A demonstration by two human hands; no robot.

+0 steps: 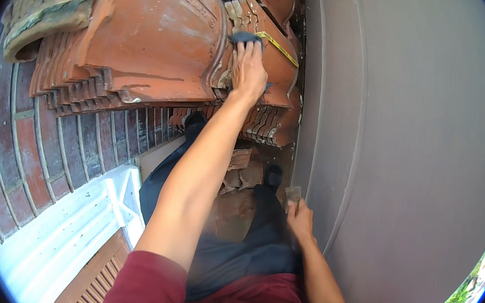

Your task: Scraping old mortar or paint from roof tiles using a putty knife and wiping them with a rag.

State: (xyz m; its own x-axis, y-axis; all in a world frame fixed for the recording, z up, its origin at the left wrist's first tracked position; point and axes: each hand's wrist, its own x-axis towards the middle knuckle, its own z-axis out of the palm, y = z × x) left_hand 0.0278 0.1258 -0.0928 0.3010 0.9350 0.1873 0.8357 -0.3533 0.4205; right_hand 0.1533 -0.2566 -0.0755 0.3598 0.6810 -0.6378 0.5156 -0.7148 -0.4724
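My left hand (248,72) reaches far forward, its fingers closed over a dark grey cloth (244,37). The cloth is pressed against the edges of stacked orange clay roof tiles (155,30). Just right of it, a yellow strip with dark marks (281,49) lies across another tile stack (272,66). Lower down, near the grey wall, my right hand (300,218) grips a small flat greyish block (293,194) that sticks up past the fingers. Its exact kind cannot be made out.
A smooth grey wall (427,141) rises close on the right. At left are a brick wall (43,136), a weathered ridge tile (53,7) and a white corrugated sheet (69,228). Broken tile pieces (243,175) lie between my feet.
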